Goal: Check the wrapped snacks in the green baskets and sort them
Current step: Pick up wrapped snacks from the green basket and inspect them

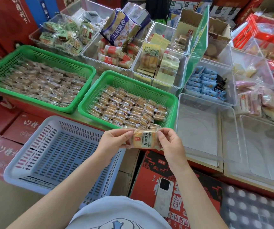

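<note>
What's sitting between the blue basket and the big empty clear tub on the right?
In the head view, both hands, left and right, pinch a wrapped snack there, between the blue basket and clear tub.

We take the white phone (162,196) as our landmark; it lies face down on a red printed carton (151,177). To its left stands a blue slotted basket (53,151). Above it and to the right we see a clear plastic bin (199,129), and farther up a bin of blue packets (205,84).
</note>
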Demonstrator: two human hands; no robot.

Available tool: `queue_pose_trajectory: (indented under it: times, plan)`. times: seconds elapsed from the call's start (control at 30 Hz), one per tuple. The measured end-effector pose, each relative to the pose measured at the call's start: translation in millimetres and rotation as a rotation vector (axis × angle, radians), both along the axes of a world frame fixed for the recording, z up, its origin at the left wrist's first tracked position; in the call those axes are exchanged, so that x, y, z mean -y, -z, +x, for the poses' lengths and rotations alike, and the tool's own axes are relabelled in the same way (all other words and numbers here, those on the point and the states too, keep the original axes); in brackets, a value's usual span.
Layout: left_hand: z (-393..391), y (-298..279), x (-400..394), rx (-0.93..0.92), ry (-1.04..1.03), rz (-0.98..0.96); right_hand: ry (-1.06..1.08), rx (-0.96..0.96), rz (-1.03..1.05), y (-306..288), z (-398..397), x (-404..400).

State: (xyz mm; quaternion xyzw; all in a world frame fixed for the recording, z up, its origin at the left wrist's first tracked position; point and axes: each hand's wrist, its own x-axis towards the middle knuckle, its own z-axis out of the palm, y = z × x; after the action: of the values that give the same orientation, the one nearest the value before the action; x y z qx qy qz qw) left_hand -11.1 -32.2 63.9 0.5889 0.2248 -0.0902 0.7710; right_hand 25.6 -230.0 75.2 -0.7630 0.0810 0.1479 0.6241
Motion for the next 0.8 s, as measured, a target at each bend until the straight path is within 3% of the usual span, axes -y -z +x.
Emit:
queue_pose_trajectory:
  times: [0.2, 0.27, 0.43, 0.57, 0.8]
  plan:
    - [1, 5, 3, -0.022, -0.110, 0.012, 0.011, 0.006, -0.117, 6, 2, 2]
    - [2, 6, 5, -0.038, -0.081, -0.011, 0.042, -0.060, -0.051, 9, 3, 4]
    - [2, 8, 5, -0.023, 0.044, -0.189, 0.060, -0.271, 0.346, 5, 7, 13]
    - [3, 9, 6, 0.007, 0.148, -0.125, 0.036, -0.306, 0.390, 8, 7, 21]
    - [9, 18, 12, -0.046, -0.004, 0.000, 0.133, -0.230, 0.378, 12, 14, 27]
